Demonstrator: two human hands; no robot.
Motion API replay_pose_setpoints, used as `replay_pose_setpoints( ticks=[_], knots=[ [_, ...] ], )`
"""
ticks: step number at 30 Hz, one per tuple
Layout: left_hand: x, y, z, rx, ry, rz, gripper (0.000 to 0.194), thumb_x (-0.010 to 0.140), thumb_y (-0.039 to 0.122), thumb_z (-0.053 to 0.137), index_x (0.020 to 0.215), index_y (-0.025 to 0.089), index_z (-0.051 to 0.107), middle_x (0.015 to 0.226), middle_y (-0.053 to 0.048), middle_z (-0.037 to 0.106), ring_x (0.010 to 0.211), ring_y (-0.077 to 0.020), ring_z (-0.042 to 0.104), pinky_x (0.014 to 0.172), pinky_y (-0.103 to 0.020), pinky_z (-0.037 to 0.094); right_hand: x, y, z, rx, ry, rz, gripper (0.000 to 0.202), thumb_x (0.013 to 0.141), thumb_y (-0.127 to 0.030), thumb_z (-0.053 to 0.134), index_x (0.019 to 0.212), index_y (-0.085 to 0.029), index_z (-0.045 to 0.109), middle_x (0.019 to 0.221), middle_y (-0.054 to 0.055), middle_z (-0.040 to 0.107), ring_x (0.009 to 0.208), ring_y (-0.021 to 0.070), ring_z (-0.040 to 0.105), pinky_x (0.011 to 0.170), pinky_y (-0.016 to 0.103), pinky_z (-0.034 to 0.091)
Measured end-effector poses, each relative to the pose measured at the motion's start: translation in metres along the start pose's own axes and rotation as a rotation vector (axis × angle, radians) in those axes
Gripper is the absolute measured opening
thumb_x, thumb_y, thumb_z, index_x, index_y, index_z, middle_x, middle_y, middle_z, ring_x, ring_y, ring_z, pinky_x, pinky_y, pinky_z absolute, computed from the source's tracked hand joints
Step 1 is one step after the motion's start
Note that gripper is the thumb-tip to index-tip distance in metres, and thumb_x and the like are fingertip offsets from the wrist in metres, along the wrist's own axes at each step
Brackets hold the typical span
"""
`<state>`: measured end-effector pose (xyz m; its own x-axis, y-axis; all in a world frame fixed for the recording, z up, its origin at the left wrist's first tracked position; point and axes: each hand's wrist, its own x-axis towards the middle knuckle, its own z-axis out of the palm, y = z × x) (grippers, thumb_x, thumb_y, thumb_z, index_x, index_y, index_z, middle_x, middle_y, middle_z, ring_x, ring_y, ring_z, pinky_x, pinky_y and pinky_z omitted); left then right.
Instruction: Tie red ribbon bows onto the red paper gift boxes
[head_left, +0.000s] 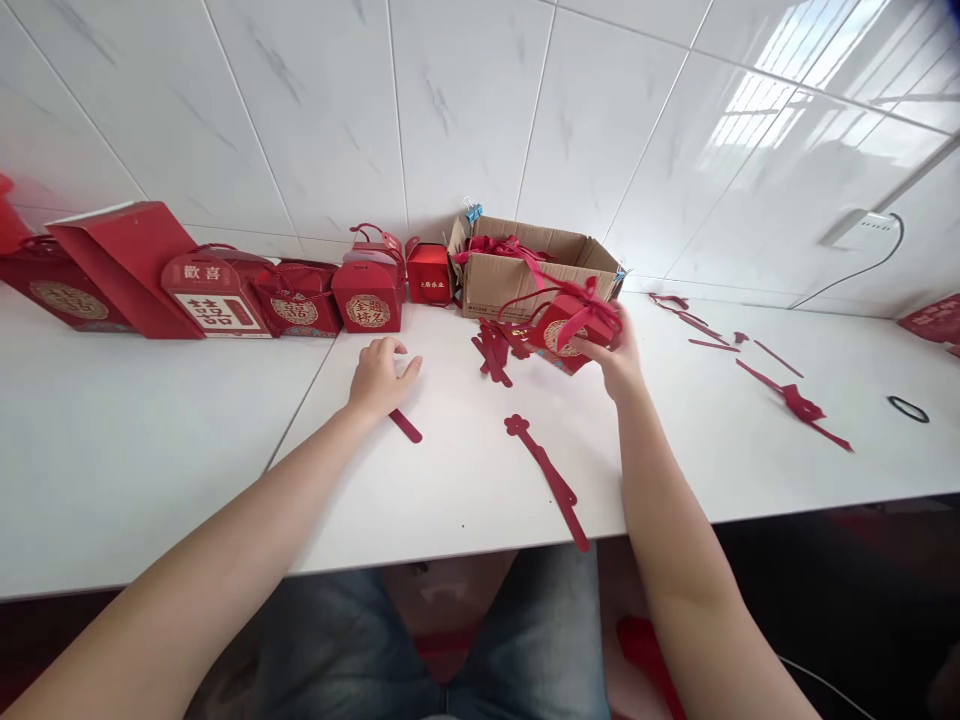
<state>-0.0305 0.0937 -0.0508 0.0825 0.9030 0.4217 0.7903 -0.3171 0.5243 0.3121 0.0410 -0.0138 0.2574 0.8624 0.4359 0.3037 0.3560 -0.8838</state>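
Note:
In the head view my right hand grips a small red gift box by its right side. A red ribbon bow sits on top of the box, a gold round emblem on its face, and it is tilted in front of the cardboard carton. My left hand rests on the white table, thumb apart from the loosely curled fingers, with nothing visible in it. A flat red paper strip pokes out beside that wrist; its other end is hidden. Between my arms lies a long red strip with a flower-shaped end.
An open cardboard carton with red ribbons inside stands against the tiled wall. Several red boxes line the wall to its left. A pile of red strips lies before the carton. Ribbon scraps and a black band lie at right.

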Motion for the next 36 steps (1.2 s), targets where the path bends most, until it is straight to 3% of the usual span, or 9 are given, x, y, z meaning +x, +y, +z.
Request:
replay_pose_setpoints(
  ticks=[3,6,8,10,15,19,26,30,36],
  knots=[
    [-0.002,0.000,0.003,0.013,-0.028,-0.004,0.019,0.081,0.033,0.055,0.094,0.021,0.046,0.109,-0.010,0.056,0.108,-0.0298,0.050,0.095,-0.042,0.042,0.007,0.015,-0.017,-0.264,0.392,0.131,0.118,0.056,-0.037,0.075,0.150,-0.012,0.009,0.144,0.021,0.036,0.127,0.0320,0.045,0.100,0.046,0.045],
    [0.000,-0.001,0.001,0.028,-0.018,-0.062,0.025,0.079,0.028,0.057,0.100,0.021,0.044,0.115,-0.011,0.053,0.114,-0.0303,0.048,0.098,-0.043,0.041,0.006,0.024,-0.025,-0.499,0.706,0.424,0.126,0.048,-0.037,0.081,0.150,-0.010,0.012,0.147,0.024,0.026,0.136,0.0402,0.026,0.111,0.055,0.029],
    [0.003,-0.003,0.000,0.049,0.007,-0.104,0.029,0.079,0.025,0.057,0.104,0.021,0.043,0.118,-0.013,0.051,0.117,-0.0311,0.046,0.098,-0.044,0.041,0.003,0.028,-0.027,-0.548,0.830,0.556,0.126,0.053,-0.042,0.080,0.151,-0.006,0.009,0.151,0.027,0.012,0.140,0.0430,0.013,0.113,0.056,0.024],
    [0.006,-0.005,0.000,0.066,0.013,-0.127,0.030,0.079,0.024,0.056,0.105,0.020,0.042,0.119,-0.014,0.050,0.118,-0.0323,0.046,0.097,-0.047,0.041,0.000,0.030,-0.028,-0.573,0.867,0.556,0.122,0.061,-0.048,0.076,0.151,-0.006,0.006,0.153,0.027,0.002,0.141,0.0430,0.006,0.114,0.056,0.020],
    [0.005,-0.004,0.004,0.076,-0.068,-0.083,0.026,0.075,0.025,0.059,0.098,0.021,0.046,0.115,-0.014,0.055,0.115,-0.0357,0.050,0.095,-0.050,0.041,-0.002,0.033,-0.019,-0.734,0.809,0.367,0.108,0.068,-0.041,0.069,0.151,-0.017,0.006,0.152,0.022,0.003,0.142,0.0410,0.004,0.112,0.064,0.012],
    [0.001,-0.004,0.003,0.055,-0.059,-0.024,0.023,0.076,0.024,0.058,0.097,0.023,0.048,0.114,-0.011,0.057,0.113,-0.0330,0.052,0.096,-0.048,0.042,-0.006,0.030,0.010,-0.815,0.649,0.139,0.093,0.074,-0.040,0.058,0.150,-0.018,0.009,0.151,0.021,0.003,0.141,0.0426,0.006,0.107,0.068,0.015],
    [0.019,0.001,-0.010,0.088,0.215,-0.032,0.051,0.076,0.028,0.060,0.122,0.018,0.039,0.132,-0.017,0.043,0.131,-0.0334,0.036,0.109,-0.049,0.030,-0.020,0.031,0.066,-0.873,0.311,-0.166,0.071,0.082,-0.037,0.047,0.147,-0.024,0.021,0.151,0.017,0.008,0.142,0.0386,0.009,0.105,0.063,0.024],
    [0.051,0.011,-0.022,0.160,0.402,-0.119,0.088,0.069,0.043,0.072,0.138,0.014,0.027,0.149,-0.022,0.021,0.138,-0.0394,0.023,0.113,-0.052,0.022,-0.020,0.040,0.070,-0.868,0.214,-0.173,0.068,0.084,-0.032,0.046,0.147,-0.026,0.022,0.152,0.016,0.009,0.142,0.0378,0.011,0.104,0.064,0.025],
    [0.087,0.009,-0.020,0.214,0.239,-0.325,0.091,0.059,0.067,0.071,0.130,0.018,0.042,0.148,-0.022,0.027,0.134,-0.0463,0.027,0.103,-0.059,0.030,-0.017,0.048,0.066,-0.841,0.209,-0.095,0.067,0.084,-0.034,0.047,0.146,-0.025,0.024,0.152,0.017,0.008,0.141,0.0383,0.012,0.103,0.065,0.026]
  ],
)
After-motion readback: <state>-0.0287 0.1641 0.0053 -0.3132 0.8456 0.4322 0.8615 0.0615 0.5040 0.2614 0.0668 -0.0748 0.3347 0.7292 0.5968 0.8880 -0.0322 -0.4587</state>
